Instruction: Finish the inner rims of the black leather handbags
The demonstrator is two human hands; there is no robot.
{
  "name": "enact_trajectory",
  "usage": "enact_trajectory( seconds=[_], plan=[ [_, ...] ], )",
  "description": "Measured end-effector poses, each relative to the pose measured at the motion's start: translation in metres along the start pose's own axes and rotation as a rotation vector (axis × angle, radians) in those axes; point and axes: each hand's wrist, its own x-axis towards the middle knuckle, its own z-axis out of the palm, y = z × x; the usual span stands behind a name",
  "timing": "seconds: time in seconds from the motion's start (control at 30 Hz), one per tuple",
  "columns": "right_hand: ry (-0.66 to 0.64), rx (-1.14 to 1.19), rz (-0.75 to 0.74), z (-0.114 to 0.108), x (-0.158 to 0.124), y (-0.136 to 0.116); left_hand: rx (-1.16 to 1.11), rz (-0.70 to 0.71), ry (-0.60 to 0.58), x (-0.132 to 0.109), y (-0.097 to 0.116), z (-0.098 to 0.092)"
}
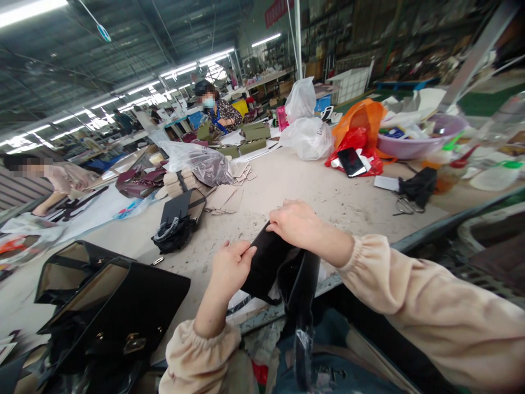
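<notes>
A black leather piece is stretched between my two hands over the front edge of the table. My left hand pinches its left corner between thumb and fingers. At the upper right, my right hand grips the top edge, fingers curled. A black strap hangs from the piece toward my lap. To the left, black bags with metal clasps stand on the table. Farther back lies another black bag with a bundled strap.
The worktable holds clear plastic bags, a dark phone, a purple basin, black-handled scissors and beige pieces. One person works across the table, another at the far left.
</notes>
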Motion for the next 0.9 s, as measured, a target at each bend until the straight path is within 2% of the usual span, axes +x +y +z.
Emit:
enact_trajectory(
  seconds=[0.17,0.3,0.47,0.6,0.77,0.9],
  plan=[
    [0.012,0.014,0.036,0.001,0.001,0.0,0.004,0.003,-0.003,0.0,0.002,-0.001],
    [0.008,0.024,-0.032,0.001,0.0,0.002,0.009,-0.01,-0.037,0.0,0.003,-0.002],
    [-0.004,0.043,-0.053,0.001,0.001,0.003,0.137,0.027,-0.177,0.004,0.005,-0.015],
    [-0.013,0.053,-0.05,0.001,0.003,0.002,0.256,0.108,-0.271,0.022,0.016,-0.025],
    [0.001,0.047,-0.022,-0.002,-0.002,0.003,0.386,0.138,-0.239,0.049,0.031,-0.015],
    [0.023,0.065,-0.006,-0.008,-0.012,0.012,0.413,0.11,-0.206,0.053,0.03,-0.006]
  ],
)
